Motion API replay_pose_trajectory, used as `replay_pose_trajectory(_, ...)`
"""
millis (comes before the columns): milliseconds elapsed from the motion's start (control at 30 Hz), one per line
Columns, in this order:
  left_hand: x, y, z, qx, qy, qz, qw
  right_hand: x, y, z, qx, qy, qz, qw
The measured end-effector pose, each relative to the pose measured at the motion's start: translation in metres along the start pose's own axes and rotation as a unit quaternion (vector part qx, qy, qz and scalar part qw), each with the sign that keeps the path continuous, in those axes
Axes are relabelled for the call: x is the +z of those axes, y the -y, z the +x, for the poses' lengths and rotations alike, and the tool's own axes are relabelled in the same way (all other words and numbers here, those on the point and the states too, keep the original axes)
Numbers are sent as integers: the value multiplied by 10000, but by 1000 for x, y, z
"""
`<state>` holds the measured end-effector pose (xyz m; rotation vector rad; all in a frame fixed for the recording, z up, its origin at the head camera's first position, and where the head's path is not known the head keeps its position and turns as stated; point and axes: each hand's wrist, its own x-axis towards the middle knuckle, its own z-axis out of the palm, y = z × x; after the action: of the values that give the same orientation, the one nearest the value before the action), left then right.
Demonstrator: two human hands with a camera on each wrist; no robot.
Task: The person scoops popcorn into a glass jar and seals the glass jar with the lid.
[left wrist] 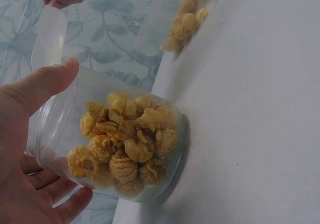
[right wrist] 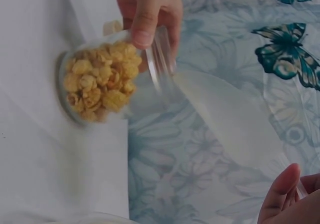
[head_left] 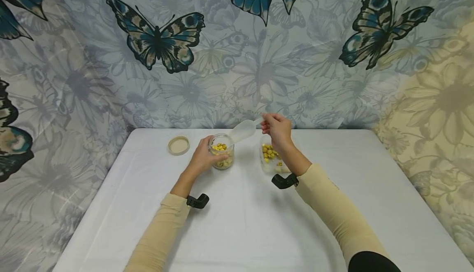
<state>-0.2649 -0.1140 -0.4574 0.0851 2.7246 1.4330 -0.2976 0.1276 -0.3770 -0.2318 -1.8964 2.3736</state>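
A clear jar (left wrist: pixel 175 129), partly filled with caramel popcorn (left wrist: pixel 122 144), stands upright on the table. My left hand (head_left: pixel 204 156) grips it near the neck, thumb on one side and fingers on the other. In my right hand (head_left: pixel 277 131), the thumb and fingers pinch the handle of a translucent white scoop (head_left: pixel 242 131). The scoop slants down to the left, its tip right at the jar's mouth. No popcorn shows in its bowl in the right wrist view. Below my right hand sits a clear plastic container (head_left: pixel 267 167) with more popcorn (head_left: pixel 269 152), partly hidden by the forearm.
A round, pale-rimmed lid (head_left: pixel 178 145) lies on the table left of the jar. The table (head_left: pixel 237 222) has a white cover. Behind it hangs a butterfly-and-flower backdrop (head_left: pixel 259 78), close to the table's far edge.
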Motion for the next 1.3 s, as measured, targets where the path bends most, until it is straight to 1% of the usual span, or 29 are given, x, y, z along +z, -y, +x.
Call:
replay_pose_trajectory(133, 0, -3, 0, 4, -7, 22, 10000, -1, 3, 0, 47, -21, 45, 10000)
replay_pose_trajectory(433, -1, 0, 1, 88, 1, 164, 9998, -7, 7, -4, 222, 138, 231, 9994)
replay_pose_trajectory(633, -3, -5, 2, 237, 66, 222, 9995, -13, 11, -3, 253, 207, 466, 9984)
replay_pose_trajectory(833, -6, -11, 4, 294, 79, 35, 9995, -19, 13, -2, 225, 235, 425, 9986)
replay_pose_trajectory(1033, -6, -20, 4, 594, -77, -62, 9982, -28, 15, -3, 210, 191, 566, 9980)
replay_pose_trajectory(1133, -6, -26, 5, 694, -139, -134, 9974, -33, 18, -4, 186, 166, 684, 9973)
replay_pose_trajectory(1300, -6, -40, 7, 798, -56, -232, 9965, -43, 22, -6, 140, 118, 815, 9965)
